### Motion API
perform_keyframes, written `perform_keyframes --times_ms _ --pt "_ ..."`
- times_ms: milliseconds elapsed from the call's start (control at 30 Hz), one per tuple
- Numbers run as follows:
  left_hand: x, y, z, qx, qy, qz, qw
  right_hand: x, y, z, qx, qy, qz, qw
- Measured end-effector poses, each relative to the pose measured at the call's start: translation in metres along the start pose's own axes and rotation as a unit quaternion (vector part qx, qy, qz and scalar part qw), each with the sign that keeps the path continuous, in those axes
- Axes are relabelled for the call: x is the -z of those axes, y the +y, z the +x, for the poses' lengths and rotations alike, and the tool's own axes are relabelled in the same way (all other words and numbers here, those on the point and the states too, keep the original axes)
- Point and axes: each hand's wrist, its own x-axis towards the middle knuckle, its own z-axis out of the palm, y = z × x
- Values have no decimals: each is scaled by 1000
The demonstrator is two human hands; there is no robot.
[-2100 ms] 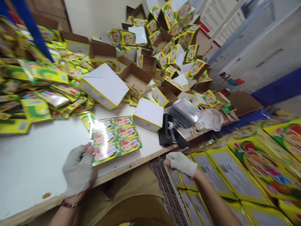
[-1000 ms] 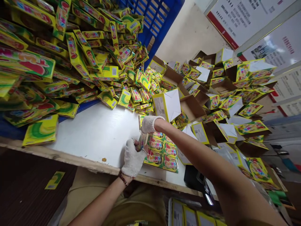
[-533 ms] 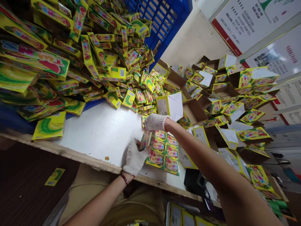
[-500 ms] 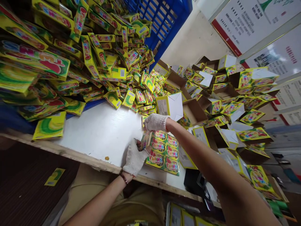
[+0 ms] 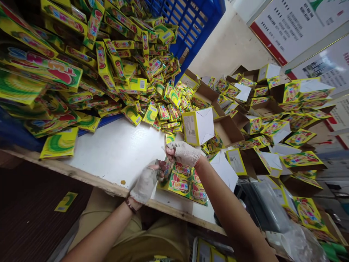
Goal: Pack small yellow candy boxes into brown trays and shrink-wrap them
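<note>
My left hand (image 5: 145,182), in a white glove with bare fingertips, is at the left side of a flat block of small yellow-green TWINS boxes (image 5: 179,184). Its fingers are loosely bent and apart, close to the block's left edge. Above the block's far end is my right hand (image 5: 184,152), also gloved. Its thumb and fingers are pinched together, and what may be a thin pale piece at their tips is too small to name. One small box (image 5: 169,138) lies just beyond the right hand. My right hand and forearm hide part of the block.
A blue crate (image 5: 188,22) and a heap of small boxes (image 5: 131,85) fill the left and back. Open display cartons (image 5: 229,129) are piled at the right. A loose box (image 5: 59,143) lies near the wooden table edge (image 5: 89,178); another (image 5: 65,202) is on the floor.
My left hand has drawn back left, off the box it held at the block. My right hand has shifted slightly nearer to me. More boxes show along the block's left side.
</note>
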Motion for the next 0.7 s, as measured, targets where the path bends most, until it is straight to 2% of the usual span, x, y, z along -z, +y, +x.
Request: perform_keyframes --times_ms 67,167,233,333,433,533,633,700 --pt "5 10 -3 90 -41 -109 989 0 -2 0 -1 -1 -2 1000" --pt "3 24 -6 202 -83 -241 946 0 -4 0 -4 -1 0 1000" --pt "-4 29 -7 212 -59 -283 934 1 -4 -1 -5 -4 -4 1000" --pt "-11 35 -8 183 8 -298 937 1 -2 -1 -3 -2 -4 1000" --pt "-4 38 -10 160 35 -256 953 1 0 -1 6 3 -5 1000" --pt "14 41 -11 104 33 -168 980 1 -2 -3 23 4 -31 999" --pt "32 45 -14 12 38 5 999 0 -11 -8 19 -10 -118 993" --pt "39 51 -16 -35 53 144 988 2 -18 -11 4 -2 -205 979"
